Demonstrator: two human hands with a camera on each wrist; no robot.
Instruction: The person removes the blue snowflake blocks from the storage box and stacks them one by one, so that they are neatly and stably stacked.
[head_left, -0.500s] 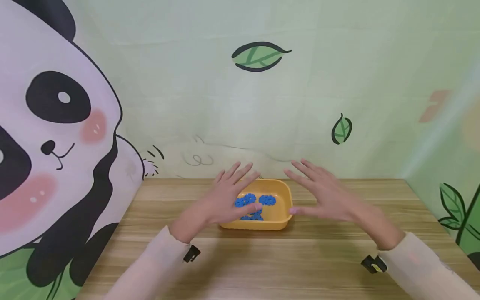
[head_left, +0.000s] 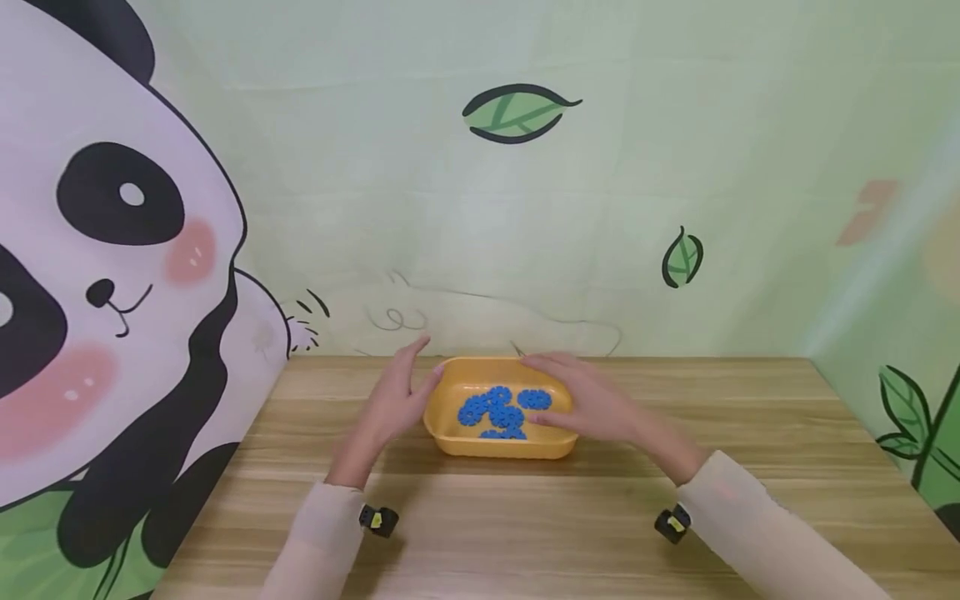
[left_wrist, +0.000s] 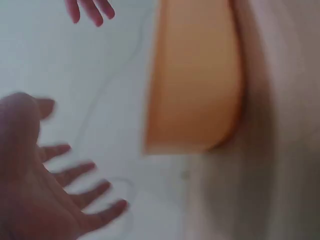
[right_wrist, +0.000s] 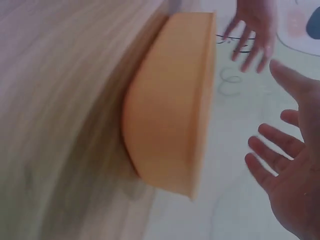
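Observation:
A yellow plastic basket stands at the table's far side, with several blue snowflake-shaped discs lying in it. My left hand is beside the basket's left end, fingers extended and thumb toward the rim. My right hand is over the right end and hides part of it in the head view. In the left wrist view, the left hand has spread fingers and stands apart from the basket wall. The right wrist view likewise has the right hand apart from the basket, holding nothing.
The wood-grain table extends around the basket. Behind it rises a pale green wall cloth printed with leaves, and a large panda at the left. A small black device sits at each wrist.
Both hands have come lower. The left hand has moved left, off the basket to its left side; the right hand has moved left over the basket's right end. The basket has shifted slightly left.

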